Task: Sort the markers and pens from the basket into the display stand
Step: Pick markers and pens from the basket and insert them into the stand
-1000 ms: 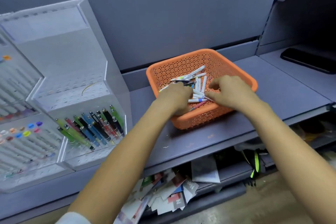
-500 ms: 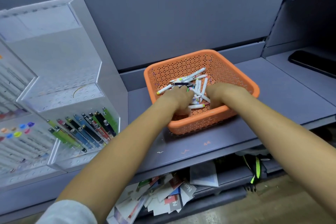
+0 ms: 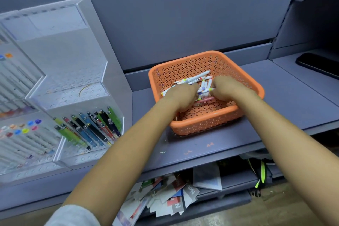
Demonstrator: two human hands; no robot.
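Both hands are down inside the orange basket (image 3: pixel 244 86), knuckles up and fingers curled under. The left hand (image 3: pixel 180 95) rests on the near left part of the marker pile with its fingers bent into a loose fist; whether it grips anything I cannot tell, since the fingertips are hidden. The right hand (image 3: pixel 224 88) is likewise curled, and a white marker with a yellow-green tip (image 3: pixel 208 90) pokes out from its thumb side, so it seems closed on that one, though the grip itself is hidden.

Between and behind the hands lies the heap of white markers and pens (image 3: pixel 197 79), crossing one another on the basket floor, with a pink pen (image 3: pixel 206 99) lying just in front of them. The basket sits on a grey shelf (image 3: pixel 286 101).

To the left, well apart from the basket, stands the clear display stand (image 3: pixel 82 71). Its nearer compartment holds slanted pens (image 3: pixel 91 128) in green, blue, black and red; the compartment further left holds rows of white markers with coloured caps (image 3: pixel 23 131). A dark phone (image 3: pixel 319 64) lies at the far right, and loose papers (image 3: pixel 170 196) fill the lower shelf.
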